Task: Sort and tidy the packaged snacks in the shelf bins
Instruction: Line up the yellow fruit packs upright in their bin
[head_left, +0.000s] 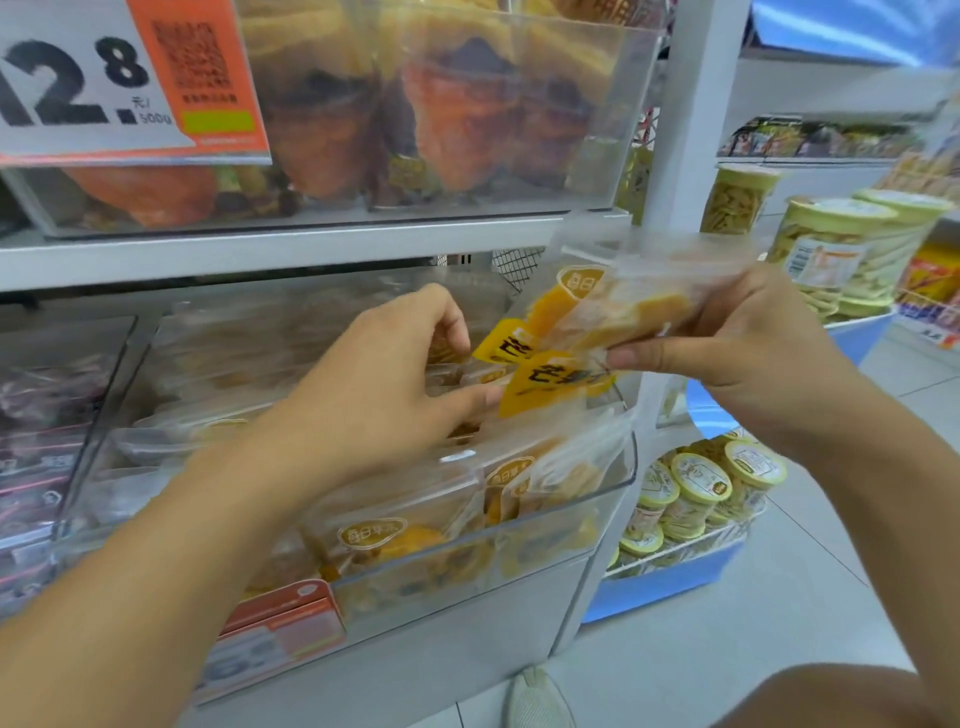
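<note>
The right hand (748, 338) pinches light, slippery mango packets (597, 322) at their edge, while the left hand (384, 384) grips packets in the bin (618, 483).

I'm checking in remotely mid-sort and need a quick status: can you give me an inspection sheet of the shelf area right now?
Surface: clear plastic bin on the middle shelf, filled with snack packs.
Job's things: mango snack packs held up above the bin's right end; more yellow-labelled packs lying in the bin.
Clutter: packs in the bin overlap at mixed angles.
Grippers: right hand grips the raised packs; left hand reaches into the bin, fingers curled among the packs, grip hidden.
Cables: nothing seen.
Surroundings: price sign on the upper bin; lidded tubs on a low blue display at right; tiled floor.
</note>
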